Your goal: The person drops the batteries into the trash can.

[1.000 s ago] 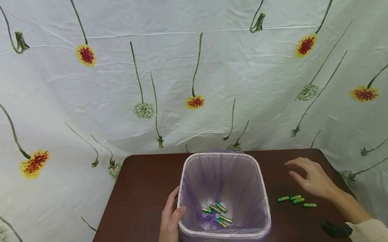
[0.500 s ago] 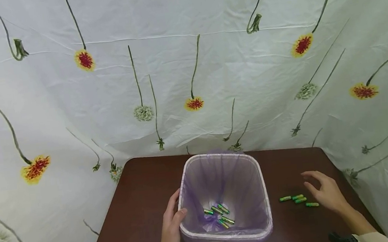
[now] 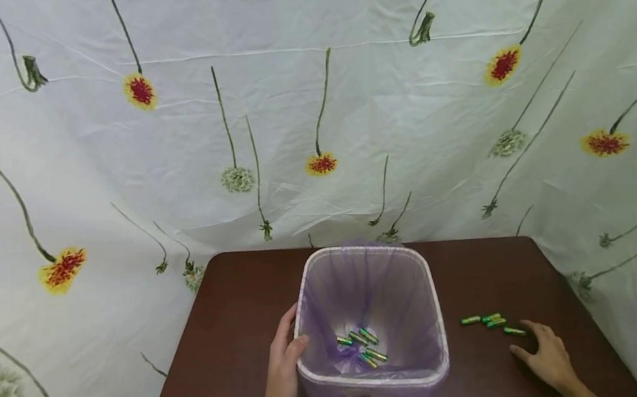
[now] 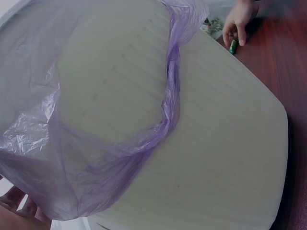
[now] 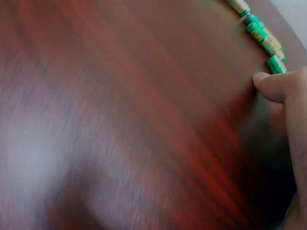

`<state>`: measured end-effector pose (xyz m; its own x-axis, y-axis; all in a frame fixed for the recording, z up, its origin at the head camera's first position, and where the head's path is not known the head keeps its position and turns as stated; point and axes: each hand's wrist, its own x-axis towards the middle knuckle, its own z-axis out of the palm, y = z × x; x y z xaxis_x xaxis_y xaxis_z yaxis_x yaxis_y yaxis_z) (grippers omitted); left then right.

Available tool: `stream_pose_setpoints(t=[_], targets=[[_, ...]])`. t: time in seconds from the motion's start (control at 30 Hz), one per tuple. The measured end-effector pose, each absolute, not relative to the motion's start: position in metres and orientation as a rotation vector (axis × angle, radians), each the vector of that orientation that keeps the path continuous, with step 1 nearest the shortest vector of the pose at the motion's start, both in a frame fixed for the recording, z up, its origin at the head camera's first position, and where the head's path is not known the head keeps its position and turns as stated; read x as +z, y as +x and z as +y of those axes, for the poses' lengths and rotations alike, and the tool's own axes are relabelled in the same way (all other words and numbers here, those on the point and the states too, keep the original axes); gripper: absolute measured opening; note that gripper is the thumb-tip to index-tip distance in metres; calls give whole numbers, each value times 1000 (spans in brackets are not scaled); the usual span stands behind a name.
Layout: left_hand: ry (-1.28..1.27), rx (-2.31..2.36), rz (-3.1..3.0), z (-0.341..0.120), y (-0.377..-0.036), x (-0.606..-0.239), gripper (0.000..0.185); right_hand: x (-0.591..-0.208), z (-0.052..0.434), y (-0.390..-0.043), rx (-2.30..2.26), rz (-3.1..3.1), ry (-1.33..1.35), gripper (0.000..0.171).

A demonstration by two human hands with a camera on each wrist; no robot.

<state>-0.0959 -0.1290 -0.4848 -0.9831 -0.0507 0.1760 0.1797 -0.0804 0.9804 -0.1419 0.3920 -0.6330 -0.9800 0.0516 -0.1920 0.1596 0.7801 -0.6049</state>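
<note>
- The lined waste bin (image 3: 375,323) is steadied on the brown table (image 3: 222,340) by the left hand (image 3: 284,376), unmoved over the last second — thumb hooked over the rim, fingers curled round the outside wall; several green batteries (image 3: 363,345) lie inside on the purple liner (image 4: 96,158).
- The right hand (image 3: 543,356) has been lowered from above the table to its surface; its fingers are loosely spread and nothing is gripped — the fingertips are at the nearest of four loose batteries (image 3: 493,324), the end battery (image 5: 275,64) beside the thumb; a pickup seems imminent.

A dark brown wooden table (image 3: 233,326) stands before me, white flower-printed cloth (image 3: 308,108) draped behind and beside it.
</note>
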Motion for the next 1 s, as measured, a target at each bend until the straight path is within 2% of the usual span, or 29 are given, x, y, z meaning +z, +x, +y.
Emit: stream_pose_setpoints(t=[0.2, 0.47, 0.6, 0.87, 1.0], targets=[[-145, -2186, -2012, -129, -94, -482, 56, -631, 391, -152, -977, 2780, 225, 73], [-156, -2181, -2003, -130, -94, -481, 56, -631, 393, -156, -1085, 2800, 239, 42], [-160, -2174, -2013, -131, -94, -483, 56, -631, 394, -156, -1080, 2813, 240, 34], [-173, -2204, -1983, -130, -96, -484, 55, -632, 395, -152, -1126, 2761, 307, 53], [-183, -2223, -1978, -129, -96, -484, 55, -631, 396, -148, -1131, 2753, 343, 55]])
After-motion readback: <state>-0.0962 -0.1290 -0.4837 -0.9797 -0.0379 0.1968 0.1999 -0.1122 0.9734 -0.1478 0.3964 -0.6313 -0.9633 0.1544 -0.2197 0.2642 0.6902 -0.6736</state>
